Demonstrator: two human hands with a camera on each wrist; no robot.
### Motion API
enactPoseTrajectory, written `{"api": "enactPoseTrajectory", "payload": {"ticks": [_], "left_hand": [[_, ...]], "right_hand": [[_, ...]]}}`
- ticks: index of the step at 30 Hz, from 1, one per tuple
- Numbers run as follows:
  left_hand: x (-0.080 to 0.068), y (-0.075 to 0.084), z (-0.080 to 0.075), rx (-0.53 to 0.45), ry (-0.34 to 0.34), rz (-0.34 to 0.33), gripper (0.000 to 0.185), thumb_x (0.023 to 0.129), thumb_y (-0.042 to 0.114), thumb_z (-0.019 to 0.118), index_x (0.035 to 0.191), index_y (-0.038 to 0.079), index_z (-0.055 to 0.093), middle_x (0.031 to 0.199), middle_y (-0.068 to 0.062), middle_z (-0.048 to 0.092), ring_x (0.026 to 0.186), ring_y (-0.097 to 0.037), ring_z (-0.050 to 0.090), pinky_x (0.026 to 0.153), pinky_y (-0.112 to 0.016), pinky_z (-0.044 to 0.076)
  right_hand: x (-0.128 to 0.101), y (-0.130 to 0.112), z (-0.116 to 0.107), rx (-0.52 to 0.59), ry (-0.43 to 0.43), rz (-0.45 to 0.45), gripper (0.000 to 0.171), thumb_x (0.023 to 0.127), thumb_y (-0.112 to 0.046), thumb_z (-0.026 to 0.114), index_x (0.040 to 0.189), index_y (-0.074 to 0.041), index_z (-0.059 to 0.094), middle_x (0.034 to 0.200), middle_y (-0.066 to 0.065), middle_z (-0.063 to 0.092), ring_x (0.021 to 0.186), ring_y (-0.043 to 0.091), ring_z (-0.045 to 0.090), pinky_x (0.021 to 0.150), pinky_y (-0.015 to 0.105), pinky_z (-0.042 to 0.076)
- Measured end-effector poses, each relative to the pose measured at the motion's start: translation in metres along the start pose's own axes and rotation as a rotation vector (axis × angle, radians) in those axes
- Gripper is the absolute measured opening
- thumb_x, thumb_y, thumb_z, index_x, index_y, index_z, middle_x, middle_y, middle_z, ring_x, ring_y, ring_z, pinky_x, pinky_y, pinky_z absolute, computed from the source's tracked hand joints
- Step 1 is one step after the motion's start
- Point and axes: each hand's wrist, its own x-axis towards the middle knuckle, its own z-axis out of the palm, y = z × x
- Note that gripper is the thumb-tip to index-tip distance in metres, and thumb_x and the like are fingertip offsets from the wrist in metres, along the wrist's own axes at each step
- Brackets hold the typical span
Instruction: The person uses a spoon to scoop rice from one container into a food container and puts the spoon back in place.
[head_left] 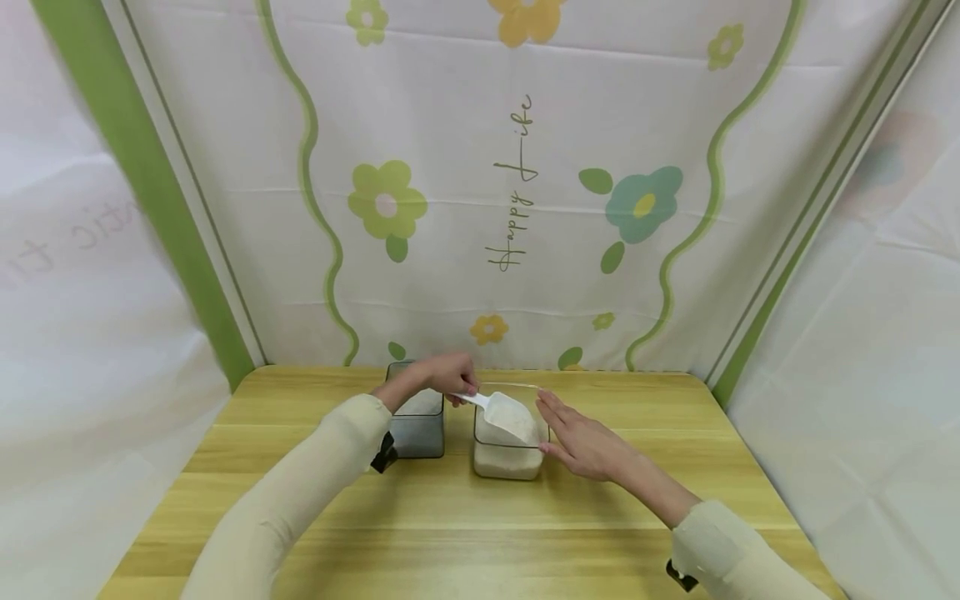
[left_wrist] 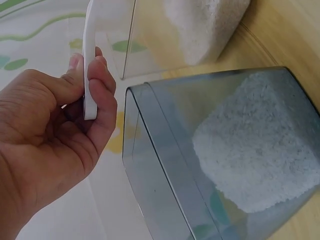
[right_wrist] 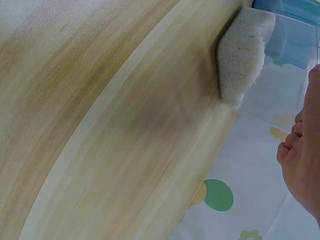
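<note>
My left hand (head_left: 452, 375) grips a white scoop (head_left: 510, 417) by its handle, thumb on one side and fingers curled round the other. The scoop's bowl slants down inside the mouth of a clear container (head_left: 507, 473), which holds white, rice-like grains (right_wrist: 245, 55). My right hand (head_left: 588, 446) lies against this container's right side, fingers extended along the rim and thumb near the front corner. Below the left forearm stands a blue-grey tinted container (head_left: 416, 442), with white rice grains (left_wrist: 255, 150) inside.
Both containers stand apart on the light wooden table (head_left: 465, 542), toward its back edge. A white curtain (head_left: 465, 125) with printed flowers rises behind the table, and more white fabric hangs on both sides.
</note>
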Motion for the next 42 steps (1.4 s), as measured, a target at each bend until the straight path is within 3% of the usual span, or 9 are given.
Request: {"api": "enactPoseTrajectory", "payload": {"ticks": [5,10,19,25,32,37,42], "left_hand": [[-0.01,-0.004,-0.003,-0.063,0.02,-0.018,0.027,0.1,0.005,0.057,0.08,-0.001,0.076,0.077,-0.021,0.072,0.057,-0.016,0.066,0.065,-0.037,0.06],[-0.022,-0.006,-0.009,-0.071,0.037,-0.004,0.031,0.1,0.002,0.055,0.073,-0.001,0.072,0.07,-0.015,0.07,0.057,-0.014,0.064,0.067,-0.039,0.06],[-0.047,-0.015,-0.018,-0.135,0.062,0.023,0.038,0.101,0.001,0.053,0.063,-0.005,0.059,0.061,-0.006,0.063,0.052,-0.005,0.057,0.056,-0.024,0.047],[-0.07,-0.021,-0.025,-0.201,0.096,0.0,0.044,0.101,0.001,0.052,0.058,0.007,0.045,0.057,0.001,0.048,0.054,-0.006,0.057,0.056,-0.02,0.043],[-0.1,-0.035,-0.03,-0.264,0.152,-0.042,0.029,0.1,0.0,0.053,0.075,-0.006,0.068,0.066,-0.005,0.063,0.057,-0.007,0.055,0.057,-0.019,0.045],[-0.121,-0.047,-0.03,-0.31,0.189,-0.065,0.028,0.099,-0.002,0.052,0.076,-0.009,0.066,0.064,0.002,0.058,0.06,-0.008,0.057,0.06,-0.021,0.049],[-0.141,-0.058,-0.031,-0.33,0.225,-0.127,0.025,0.099,-0.001,0.053,0.082,-0.009,0.07,0.071,-0.004,0.064,0.063,-0.011,0.061,0.061,-0.023,0.053]], "right_hand": [[0.001,-0.001,-0.001,0.01,-0.016,0.007,0.072,0.106,-0.046,0.041,0.156,0.003,0.024,0.166,0.018,0.017,0.151,0.032,0.027,0.113,0.047,0.039],[0.001,-0.001,0.001,0.003,0.009,-0.007,0.071,0.105,-0.042,0.046,0.155,0.004,0.025,0.165,0.02,0.02,0.15,0.033,0.029,0.111,0.047,0.041],[0.001,-0.003,0.0,0.024,-0.014,0.006,0.071,0.105,-0.04,0.047,0.157,0.002,0.022,0.166,0.019,0.017,0.151,0.033,0.027,0.113,0.047,0.039],[0.001,-0.001,0.002,0.026,0.014,-0.005,0.07,0.105,-0.04,0.047,0.155,0.004,0.024,0.164,0.02,0.02,0.15,0.034,0.029,0.112,0.048,0.04],[0.0,-0.001,0.0,0.024,0.002,0.008,0.071,0.105,-0.04,0.046,0.155,0.004,0.024,0.165,0.02,0.02,0.15,0.034,0.027,0.113,0.049,0.038],[-0.001,-0.001,0.001,0.029,-0.004,0.014,0.071,0.105,-0.041,0.046,0.156,0.003,0.023,0.165,0.019,0.018,0.151,0.033,0.026,0.114,0.048,0.038],[-0.002,0.0,0.001,0.037,0.003,0.011,0.071,0.106,-0.045,0.041,0.156,0.003,0.023,0.165,0.018,0.018,0.15,0.033,0.027,0.113,0.048,0.039]]}}
